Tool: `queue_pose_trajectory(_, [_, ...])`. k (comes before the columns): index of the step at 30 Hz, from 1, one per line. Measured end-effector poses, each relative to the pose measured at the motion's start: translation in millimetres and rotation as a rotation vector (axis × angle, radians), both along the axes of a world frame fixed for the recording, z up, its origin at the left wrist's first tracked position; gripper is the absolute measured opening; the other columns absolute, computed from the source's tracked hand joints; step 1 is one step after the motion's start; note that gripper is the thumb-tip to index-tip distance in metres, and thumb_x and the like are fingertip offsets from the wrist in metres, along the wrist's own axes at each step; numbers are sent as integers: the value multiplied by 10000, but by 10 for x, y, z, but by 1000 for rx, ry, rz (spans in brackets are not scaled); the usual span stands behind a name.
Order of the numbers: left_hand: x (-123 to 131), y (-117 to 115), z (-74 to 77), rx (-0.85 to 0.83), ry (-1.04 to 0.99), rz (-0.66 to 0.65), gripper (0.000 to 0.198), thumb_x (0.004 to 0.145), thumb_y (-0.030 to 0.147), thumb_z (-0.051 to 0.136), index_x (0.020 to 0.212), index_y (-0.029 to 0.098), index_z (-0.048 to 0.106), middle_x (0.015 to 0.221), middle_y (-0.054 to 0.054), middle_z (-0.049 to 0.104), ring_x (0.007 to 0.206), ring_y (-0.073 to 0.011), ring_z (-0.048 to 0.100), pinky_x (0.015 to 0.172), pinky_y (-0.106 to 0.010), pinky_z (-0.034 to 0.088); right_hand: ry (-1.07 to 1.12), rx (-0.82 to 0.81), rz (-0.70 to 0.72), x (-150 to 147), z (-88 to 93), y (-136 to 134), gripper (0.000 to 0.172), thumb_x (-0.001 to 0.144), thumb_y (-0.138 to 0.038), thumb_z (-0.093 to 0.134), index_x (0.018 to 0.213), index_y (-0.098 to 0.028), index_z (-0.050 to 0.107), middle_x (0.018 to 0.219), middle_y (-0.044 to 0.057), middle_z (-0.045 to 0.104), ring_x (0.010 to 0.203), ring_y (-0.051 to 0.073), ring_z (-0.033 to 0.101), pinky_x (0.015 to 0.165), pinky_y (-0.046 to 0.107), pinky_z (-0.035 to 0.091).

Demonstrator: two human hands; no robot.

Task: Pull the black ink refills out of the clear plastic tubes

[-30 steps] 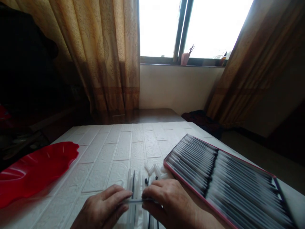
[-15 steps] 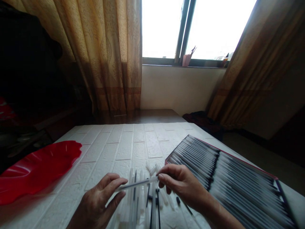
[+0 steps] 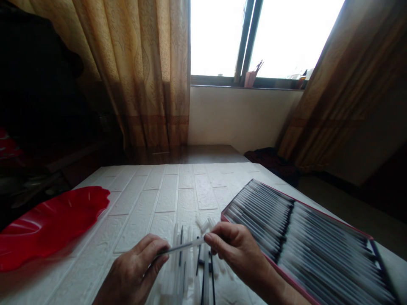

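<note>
Slim translucent tube (image 3: 186,245) held above white table cover (image 3: 165,197), right end slightly higher. One end pinched between thumb and fingers of left hand (image 3: 135,267), other end between thumb and forefinger of right hand (image 3: 238,243). Grip best kept light, ends aligned, so tube is not bent. Clear tubes (image 3: 175,233) and dark rods (image 3: 212,279) strewn below; wrists best kept clear. Farther right, pink-rimmed tray (image 3: 295,283) filled with grey sticks (image 3: 318,241).
</note>
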State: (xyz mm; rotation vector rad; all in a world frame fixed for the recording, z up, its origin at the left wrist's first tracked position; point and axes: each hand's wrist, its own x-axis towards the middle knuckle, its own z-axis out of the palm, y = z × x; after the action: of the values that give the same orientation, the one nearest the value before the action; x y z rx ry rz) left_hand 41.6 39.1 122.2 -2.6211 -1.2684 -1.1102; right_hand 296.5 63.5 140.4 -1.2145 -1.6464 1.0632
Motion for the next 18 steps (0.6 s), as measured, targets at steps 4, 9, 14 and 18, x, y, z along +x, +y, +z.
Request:
queue_pose_trajectory(4, [17, 6, 34, -32, -52, -31, 216, 1074, 413, 444, 1027, 292, 617, 838, 44, 709, 705, -97, 744, 654, -121, 561, 93, -27, 19, -21, 26, -12, 283, 818, -395, 665, 637, -179, 690, 545, 2, 633, 508, 122, 520, 514, 241, 408])
queue_pose_trajectory(9, [24, 5, 70, -81, -95, -43, 223, 1061, 432, 474, 977, 296, 630, 789, 60, 704, 687, -80, 734, 655, -93, 551, 185, -34, 48, -16, 37, 0, 202, 803, -342, 700, 721, -164, 747, 607, 4, 668, 574, 124, 555, 564, 242, 439])
queue_pose_trajectory(14, [42, 8, 119, -102, -114, -51, 230, 1060, 437, 471, 987, 301, 643, 775, 62, 722, 675, -80, 744, 647, -91, 562, 295, -67, 70, -18, -18, 8, 179, 774, -341, 770, 823, -171, 785, 676, 3, 696, 627, 127, 590, 619, 252, 482])
queue_pose_trajectory(18, [22, 12, 90, -117, -108, -59, 270, 1070, 435, 431, 973, 307, 648, 728, 71, 717, 628, -81, 741, 616, -96, 568, 325, -70, 66, -24, -37, -4, 187, 758, -330, 783, 869, -179, 792, 733, 13, 722, 670, 139, 618, 661, 268, 506])
